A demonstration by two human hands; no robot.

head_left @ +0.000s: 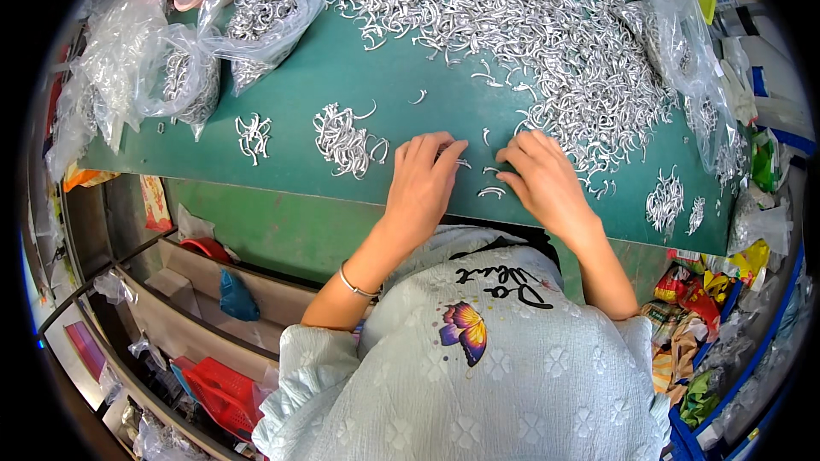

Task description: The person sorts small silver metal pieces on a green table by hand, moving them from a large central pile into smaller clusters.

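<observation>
Looking down from the head camera, I see my two bare hands resting side by side on a green table (359,77), near its front edge. My left hand (420,183) lies palm down with its fingers stretched forward; the fingertips touch a small curved silver metal piece (462,163), but I cannot tell whether they pinch it or only press on it. A thin silver bangle (354,284) circles that wrist. My right hand (542,181) is also palm down, fingers bent loosely and pointing left, its fingertips just beside a few loose hooks (492,192) lying on the green surface between the two hands; it holds nothing that I can see. A very large heap of the same silver curved pieces (547,26) spreads across the far right part of the table and reaches up to my right hand. To the left of my left hand sits a small separate pile (342,138), and further left a still smaller cluster (254,137). Two more small clusters (666,201) lie at the right edge. Clear plastic bags (256,17) holding more pieces sit at the far left of the table. Below, I see my pale patterned top (478,376) with a butterfly print.
</observation>
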